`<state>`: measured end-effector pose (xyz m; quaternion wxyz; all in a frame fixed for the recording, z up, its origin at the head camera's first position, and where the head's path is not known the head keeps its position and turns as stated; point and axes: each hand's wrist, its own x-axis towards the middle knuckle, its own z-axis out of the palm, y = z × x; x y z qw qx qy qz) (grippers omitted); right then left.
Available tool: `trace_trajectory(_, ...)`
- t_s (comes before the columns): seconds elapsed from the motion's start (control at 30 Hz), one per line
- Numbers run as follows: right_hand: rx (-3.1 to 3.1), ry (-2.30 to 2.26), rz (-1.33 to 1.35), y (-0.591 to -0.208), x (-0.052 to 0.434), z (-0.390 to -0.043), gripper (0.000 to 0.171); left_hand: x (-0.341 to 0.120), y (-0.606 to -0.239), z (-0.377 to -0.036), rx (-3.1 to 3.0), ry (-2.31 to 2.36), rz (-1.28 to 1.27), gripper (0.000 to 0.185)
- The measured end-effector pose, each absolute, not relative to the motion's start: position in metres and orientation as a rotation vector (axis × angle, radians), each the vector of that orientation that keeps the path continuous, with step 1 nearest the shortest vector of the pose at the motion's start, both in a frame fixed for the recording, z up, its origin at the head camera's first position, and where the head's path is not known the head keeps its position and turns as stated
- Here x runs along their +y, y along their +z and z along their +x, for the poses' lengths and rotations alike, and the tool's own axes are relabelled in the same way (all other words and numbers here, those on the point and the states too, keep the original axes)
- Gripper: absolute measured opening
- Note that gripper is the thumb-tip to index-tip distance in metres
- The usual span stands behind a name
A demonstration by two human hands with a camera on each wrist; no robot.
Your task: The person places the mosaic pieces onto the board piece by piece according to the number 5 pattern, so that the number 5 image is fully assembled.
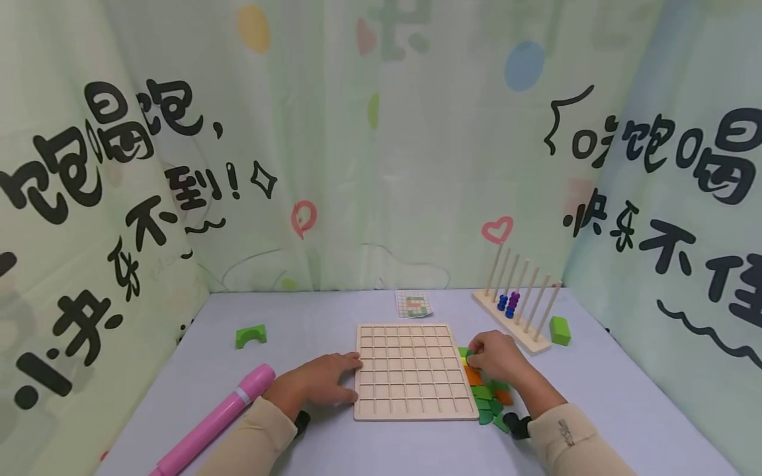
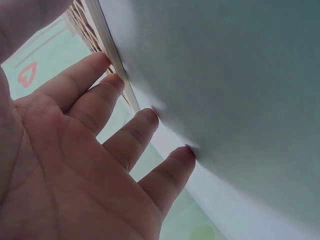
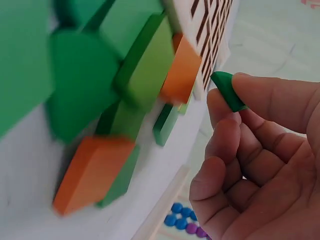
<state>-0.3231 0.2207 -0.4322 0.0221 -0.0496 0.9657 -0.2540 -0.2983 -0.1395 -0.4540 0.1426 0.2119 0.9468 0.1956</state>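
Observation:
A square wooden grid board (image 1: 411, 373) lies on the table between both hands. My left hand (image 1: 321, 380) rests at its left edge, fingers spread and nearly straight, fingertips against the rim and tabletop in the left wrist view. My right hand (image 1: 499, 356) is just past the board's right edge. Its thumb and index finger pinch a small dark green block (image 3: 229, 91) with a curved side. Below that hand, a loose pile of green blocks (image 3: 145, 65) and orange blocks (image 3: 95, 172) lies along the board's right side, partly stacked.
A wooden peg rack (image 1: 518, 324) with blue and purple beads stands at back right, beside a light green block (image 1: 559, 330). A patterned card (image 1: 413, 305) lies behind the board. At left are a green arch block (image 1: 251, 336) and a long pink tube (image 1: 214, 420).

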Motion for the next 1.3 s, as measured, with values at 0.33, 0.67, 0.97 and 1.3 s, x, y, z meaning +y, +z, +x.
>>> trace_trajectory(0.33,2.902,-0.948,-0.295,-0.436,0.169,-0.344,0.008,-0.139,-0.453,-0.298,2.71,0.596,0.589,0.067)
trace_trajectory(0.67,2.878,-1.03,-0.375,-0.439,0.123,-0.367,0.005,-0.139,-0.456,-0.3,2.72,0.57,0.581,0.066)
trace_trajectory(0.97,2.868,-1.058,-0.308,-0.446,0.108,-0.38,0.009,-0.136,-0.455,-0.299,2.719,0.558,0.61,0.065)
trace_trajectory(1.3,2.941,-0.949,-0.364,-0.456,0.099,-0.392,0.007,-0.137,-0.452,-0.3,2.719,0.552,0.544,0.065)
